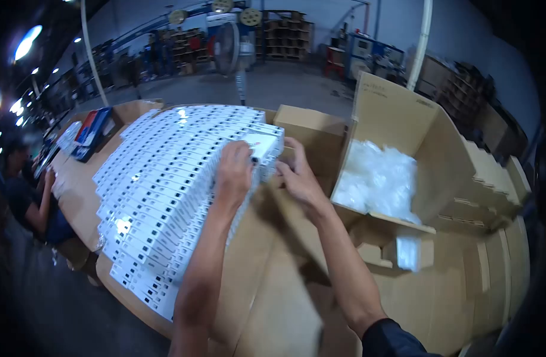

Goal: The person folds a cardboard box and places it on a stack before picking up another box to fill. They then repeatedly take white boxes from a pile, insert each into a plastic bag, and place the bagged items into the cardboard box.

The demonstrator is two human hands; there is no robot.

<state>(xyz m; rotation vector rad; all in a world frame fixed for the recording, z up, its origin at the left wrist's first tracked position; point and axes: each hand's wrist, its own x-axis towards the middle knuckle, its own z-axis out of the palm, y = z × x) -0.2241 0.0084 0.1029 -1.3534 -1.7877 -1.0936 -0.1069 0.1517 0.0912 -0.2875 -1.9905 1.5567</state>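
Note:
A big stack of small white boxes (166, 178) covers the left part of a cardboard-covered table (273, 279). My left hand (234, 169) rests on top of the stack's right edge, fingers on a white box with a red mark (261, 144). My right hand (300, 175) grips the same box end from the right side, fingers curled against the stack. Both forearms reach in from the bottom of the view.
An open cardboard carton (398, 119) holding clear plastic bags (377, 175) stands to the right. Flat cardboard pieces (493, 178) lie further right. A closed carton (312, 128) sits behind the stack. A seated person (29, 196) is at the left. Shelves and a fan stand far back.

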